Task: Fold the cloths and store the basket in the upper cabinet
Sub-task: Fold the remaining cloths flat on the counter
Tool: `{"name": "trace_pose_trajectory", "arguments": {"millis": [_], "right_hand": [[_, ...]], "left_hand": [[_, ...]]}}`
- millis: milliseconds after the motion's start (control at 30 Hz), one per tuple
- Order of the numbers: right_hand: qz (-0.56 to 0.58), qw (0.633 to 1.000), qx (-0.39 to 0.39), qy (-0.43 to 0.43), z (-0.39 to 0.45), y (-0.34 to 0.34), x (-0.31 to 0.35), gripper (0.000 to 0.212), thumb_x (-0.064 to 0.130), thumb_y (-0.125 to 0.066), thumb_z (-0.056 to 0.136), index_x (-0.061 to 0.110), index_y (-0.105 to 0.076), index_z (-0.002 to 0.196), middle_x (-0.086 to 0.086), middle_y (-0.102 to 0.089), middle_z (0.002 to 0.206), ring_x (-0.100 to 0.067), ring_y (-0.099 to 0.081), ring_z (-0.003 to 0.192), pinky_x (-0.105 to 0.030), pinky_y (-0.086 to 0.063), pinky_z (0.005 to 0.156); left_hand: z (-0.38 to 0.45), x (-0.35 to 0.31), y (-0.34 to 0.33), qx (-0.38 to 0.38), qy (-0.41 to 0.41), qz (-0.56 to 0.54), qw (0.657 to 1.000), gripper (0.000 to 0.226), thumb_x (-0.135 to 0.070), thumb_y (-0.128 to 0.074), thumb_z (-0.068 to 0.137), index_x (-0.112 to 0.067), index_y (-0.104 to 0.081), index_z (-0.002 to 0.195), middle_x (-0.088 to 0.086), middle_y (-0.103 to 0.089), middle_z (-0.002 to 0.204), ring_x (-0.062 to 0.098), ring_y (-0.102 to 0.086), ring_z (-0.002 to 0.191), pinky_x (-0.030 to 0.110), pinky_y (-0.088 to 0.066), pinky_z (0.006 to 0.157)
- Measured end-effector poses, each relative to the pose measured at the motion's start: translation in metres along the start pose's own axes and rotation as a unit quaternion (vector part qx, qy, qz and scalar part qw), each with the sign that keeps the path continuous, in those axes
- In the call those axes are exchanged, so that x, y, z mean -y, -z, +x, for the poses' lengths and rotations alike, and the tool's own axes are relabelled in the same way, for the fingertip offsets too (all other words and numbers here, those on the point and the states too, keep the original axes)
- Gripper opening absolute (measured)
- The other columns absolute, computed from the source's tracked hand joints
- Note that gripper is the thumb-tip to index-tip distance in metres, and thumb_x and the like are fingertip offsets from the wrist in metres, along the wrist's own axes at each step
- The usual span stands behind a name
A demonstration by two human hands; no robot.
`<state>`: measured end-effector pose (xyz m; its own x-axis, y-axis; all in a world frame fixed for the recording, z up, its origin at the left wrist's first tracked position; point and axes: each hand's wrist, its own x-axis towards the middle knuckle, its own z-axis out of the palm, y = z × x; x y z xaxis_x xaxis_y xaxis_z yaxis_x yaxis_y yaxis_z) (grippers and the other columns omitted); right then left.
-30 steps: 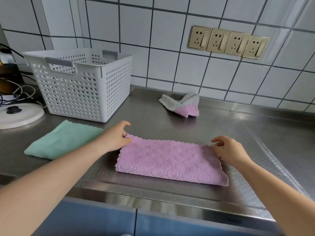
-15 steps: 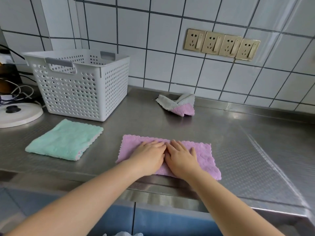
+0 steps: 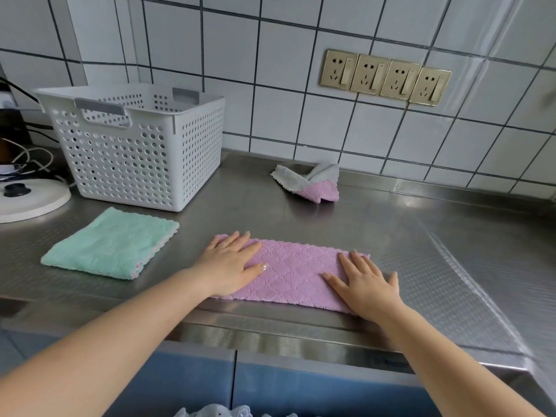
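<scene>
A pink quilted cloth (image 3: 296, 272), folded into a long strip, lies near the front edge of the steel counter (image 3: 391, 230). My left hand (image 3: 230, 264) presses flat on its left end, fingers spread. My right hand (image 3: 365, 284) presses flat on its right end. A folded mint-green cloth (image 3: 111, 243) lies to the left of it. A crumpled grey-and-pink cloth (image 3: 311, 182) sits at the back by the wall. The white perforated basket (image 3: 141, 145) stands at the back left; I see nothing inside it.
A round white appliance base (image 3: 28, 198) with cables sits at the far left. Four gold wall sockets (image 3: 385, 76) are mounted on the tiled wall. Blue cabinet fronts (image 3: 316, 392) run below the counter edge.
My hands pinched the cloth's far corners, then met flat at its middle, and have now slid apart to its two ends. The camera view shifted slightly.
</scene>
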<state>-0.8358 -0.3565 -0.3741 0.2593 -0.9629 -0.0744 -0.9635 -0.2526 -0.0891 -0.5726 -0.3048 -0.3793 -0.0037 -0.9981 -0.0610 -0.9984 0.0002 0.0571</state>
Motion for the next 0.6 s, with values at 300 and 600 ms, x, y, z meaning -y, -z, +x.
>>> {"name": "trace_pose_trajectory", "arguments": {"millis": [300, 600], "right_hand": [[0.062, 0.981, -0.088, 0.162, 0.037, 0.021, 0.044, 0.030, 0.019, -0.043, 0.090, 0.032, -0.062, 0.109, 0.005, -0.057, 0.121, -0.020, -0.055, 0.110, -0.041, -0.033, 0.102], [-0.002, 0.984, -0.025, 0.176, 0.058, 0.031, 0.065, 0.025, 0.021, -0.050, 0.088, 0.033, -0.067, 0.102, 0.006, -0.065, 0.113, -0.020, -0.058, 0.104, -0.032, -0.046, 0.085]], "left_hand": [[-0.052, -0.071, 0.016, -0.169, -0.237, -0.040, 0.956, 0.026, -0.033, -0.055, 0.082, -0.022, -0.068, 0.102, 0.001, -0.065, 0.098, 0.025, -0.059, 0.092, 0.033, -0.044, 0.082], [-0.044, -0.068, 0.003, -0.187, -0.206, -0.012, 0.960, 0.009, -0.019, -0.060, 0.062, -0.023, -0.066, 0.068, -0.003, -0.061, 0.067, 0.023, -0.062, 0.062, 0.028, -0.051, 0.055]]}}
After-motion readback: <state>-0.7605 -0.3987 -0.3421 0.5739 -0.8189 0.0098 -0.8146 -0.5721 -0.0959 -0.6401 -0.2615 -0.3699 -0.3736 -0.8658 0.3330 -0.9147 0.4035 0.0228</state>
